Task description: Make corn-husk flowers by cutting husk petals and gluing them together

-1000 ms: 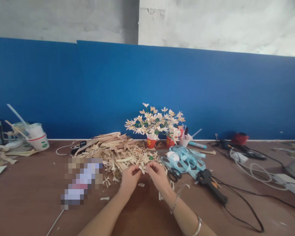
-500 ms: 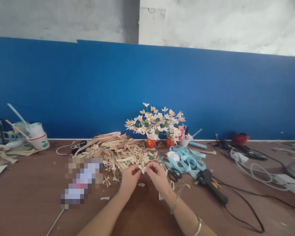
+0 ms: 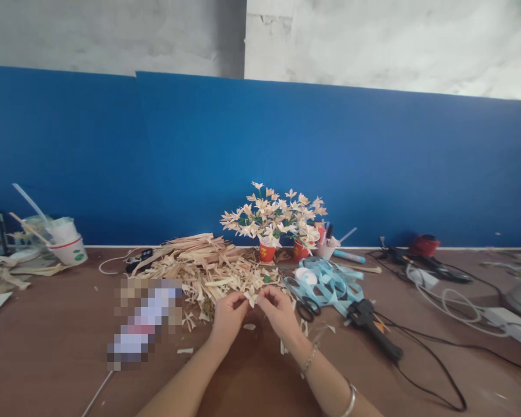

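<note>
Presently, one pale flower (image 3: 251, 298) is pinched from both sides — by the closed fingers of the left hand (image 3: 230, 317) and right hand (image 3: 281, 313) — and is thus steadied before one heap of dried strips (image 3: 200, 260). Two red cups (image 3: 267, 253), one pair of scissors (image 3: 308, 307) and, rightward, one black glue gun (image 3: 373, 330) are counted on the worktop (image 3: 252, 370).

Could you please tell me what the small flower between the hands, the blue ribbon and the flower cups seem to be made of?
Small flower: probably dried husk, matte; pale, like the strips piled behind it.
Blue ribbon: thin fabric or plastic, perhaps; it lies in loose, slightly see-through loops.
Red cups: likely paper, smooth, with yellow printing.
</note>
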`<state>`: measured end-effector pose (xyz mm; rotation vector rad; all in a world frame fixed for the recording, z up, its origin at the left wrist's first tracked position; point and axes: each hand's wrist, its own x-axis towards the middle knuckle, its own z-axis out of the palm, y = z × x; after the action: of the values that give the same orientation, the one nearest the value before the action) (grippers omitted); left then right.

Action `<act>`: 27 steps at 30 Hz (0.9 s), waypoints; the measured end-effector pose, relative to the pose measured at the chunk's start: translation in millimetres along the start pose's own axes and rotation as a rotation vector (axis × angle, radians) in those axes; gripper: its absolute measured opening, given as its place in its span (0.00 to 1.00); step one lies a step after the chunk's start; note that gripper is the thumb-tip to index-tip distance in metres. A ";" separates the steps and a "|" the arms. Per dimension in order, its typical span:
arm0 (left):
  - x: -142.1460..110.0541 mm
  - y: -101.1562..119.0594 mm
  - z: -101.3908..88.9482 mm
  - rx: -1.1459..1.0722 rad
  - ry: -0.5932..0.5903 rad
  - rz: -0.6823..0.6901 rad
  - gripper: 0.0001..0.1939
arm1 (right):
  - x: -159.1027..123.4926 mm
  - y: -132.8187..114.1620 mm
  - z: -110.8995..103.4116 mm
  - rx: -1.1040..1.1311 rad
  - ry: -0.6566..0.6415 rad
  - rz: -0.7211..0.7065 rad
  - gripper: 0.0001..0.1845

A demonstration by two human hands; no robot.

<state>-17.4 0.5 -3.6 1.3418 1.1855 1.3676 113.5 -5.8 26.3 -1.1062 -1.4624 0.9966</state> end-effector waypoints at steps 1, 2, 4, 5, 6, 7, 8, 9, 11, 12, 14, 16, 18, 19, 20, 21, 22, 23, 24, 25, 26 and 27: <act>-0.1 0.5 -0.1 -0.001 -0.002 0.000 0.07 | 0.0 -0.1 -0.1 -0.002 0.001 -0.001 0.07; -0.3 1.1 -0.3 0.001 -0.002 0.000 0.07 | -0.1 -0.3 -0.1 -0.002 0.001 -0.002 0.07; -0.9 2.4 -0.6 0.013 0.004 0.002 0.07 | -0.1 -0.6 -0.2 0.002 0.000 -0.001 0.07; -1.2 3.0 -0.6 0.023 0.007 0.004 0.07 | -0.1 -0.6 -0.2 0.005 -0.001 -0.001 0.07; -1.4 3.4 -0.6 0.034 0.010 0.004 0.07 | 0.0 -0.5 -0.2 0.009 -0.004 -0.001 0.07; -1.6 3.6 -0.6 0.043 0.014 0.003 0.07 | 0.0 -0.4 -0.2 0.014 -0.006 0.001 0.07; -1.6 3.5 -0.6 0.049 0.017 0.001 0.07 | 0.1 -0.1 -0.2 0.019 -0.008 0.003 0.07; -1.5 3.2 -0.5 0.052 0.017 0.002 0.07 | 0.3 0.2 -0.2 0.023 -0.009 0.004 0.07; -0.8 1.8 -0.5 0.052 0.016 0.006 0.07 | 0.5 0.8 -0.2 0.023 -0.009 0.007 0.07; -0.4 0.9 -0.5 0.051 0.016 0.009 0.08 | 0.5 0.9 -0.2 0.021 -0.009 0.009 0.07; 0.3 -0.9 -0.4 0.041 0.014 0.011 0.08 | 0.5 0.9 -0.2 0.015 -0.008 0.008 0.07; 0.7 -2.1 -0.4 0.031 0.010 0.008 0.07 | 0.3 0.5 -0.3 0.017 -0.008 0.009 0.07; 0.7 -2.4 -0.2 0.026 0.007 0.008 0.07 | 0.1 -0.1 -0.2 0.021 -0.007 0.013 0.07; 0.6 -2.4 -0.2 0.025 0.006 0.006 0.07 | 0.0 -0.2 -0.2 0.024 -0.007 0.016 0.07; 0.5 -2.5 -0.1 0.025 0.005 0.005 0.07 | -0.1 -0.3 -0.1 0.026 -0.008 0.016 0.07; 0.5 -2.6 -0.1 0.023 0.004 0.005 0.07 | -0.1 -0.2 -0.1 0.026 -0.009 0.015 0.07; 0.5 -2.9 -0.1 0.021 0.003 0.006 0.07 | -0.1 0.0 -0.1 0.025 -0.010 0.013 0.07; 0.5 -3.5 -0.2 0.018 0.002 0.007 0.07 | 0.0 0.4 -0.2 0.023 -0.012 0.012 0.07; 0.7 -4.1 -0.2 0.014 0.001 0.008 0.07 | 0.1 0.7 -0.3 0.021 -0.011 0.012 0.07; 0.8 -4.9 -0.2 0.008 -0.001 0.009 0.07 | 0.3 1.1 -0.4 0.019 -0.011 0.012 0.07; 1.0 -5.6 -0.1 0.000 -0.003 0.007 0.07 | 0.4 1.5 -0.4 0.018 -0.010 0.013 0.07; 1.2 -6.1 -0.1 -0.010 -0.005 0.002 0.07 | 0.5 1.7 -0.5 0.020 -0.012 0.012 0.07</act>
<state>-17.8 2.7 -9.3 1.3389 1.1726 1.3688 114.2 -4.9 24.9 -1.0973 -1.4535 1.0259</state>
